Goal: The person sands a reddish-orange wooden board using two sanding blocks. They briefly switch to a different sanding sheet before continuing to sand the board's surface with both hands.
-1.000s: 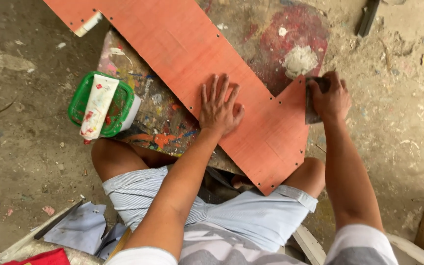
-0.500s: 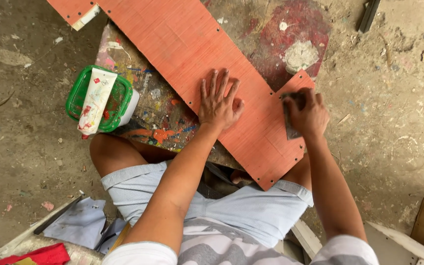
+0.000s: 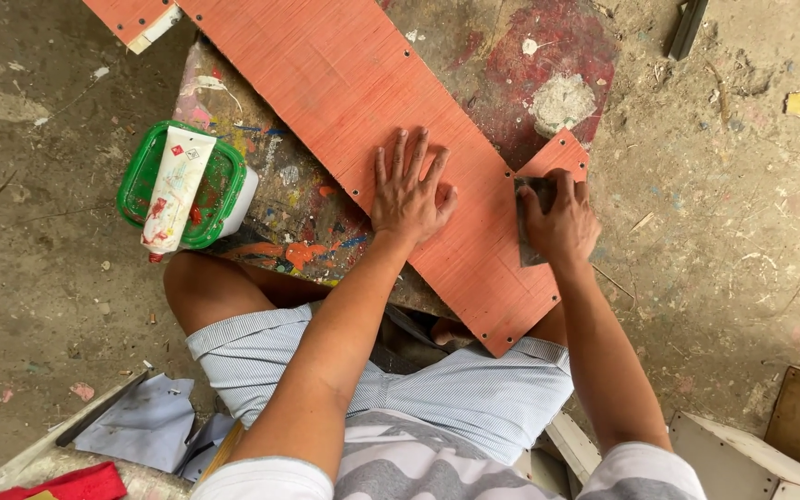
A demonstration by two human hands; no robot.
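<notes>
- My right hand [image 3: 559,220] now sits lower and nearer the middle of the frame than a second ago, when it was out by the panel's right-hand notch; it has drawn the dark sanding sheet [image 3: 528,222] down along the right edge of the red panel [image 3: 344,102]
- I read that as one rubbing stroke along that edge, with the work on the edge still under way
- The right fingers are curled and pressed together over the sheet, holding it flat against the panel
- My left hand [image 3: 411,190] has hardly shifted: palm down at the centre of the frame, fingers spread wide, weighing the panel down
- The panel runs from the upper left of the frame to lower centre, across a paint-splashed board [image 3: 280,208] and my knees
- Left of centre, a white tube [image 3: 176,188] lies across a green-lidded tub [image 3: 141,185]
- The ground is bare, dusty concrete [image 3: 733,241] with a red stain at upper right; blue cloth [image 3: 145,421] lies lower left, pale boards [image 3: 743,454] lower right
</notes>
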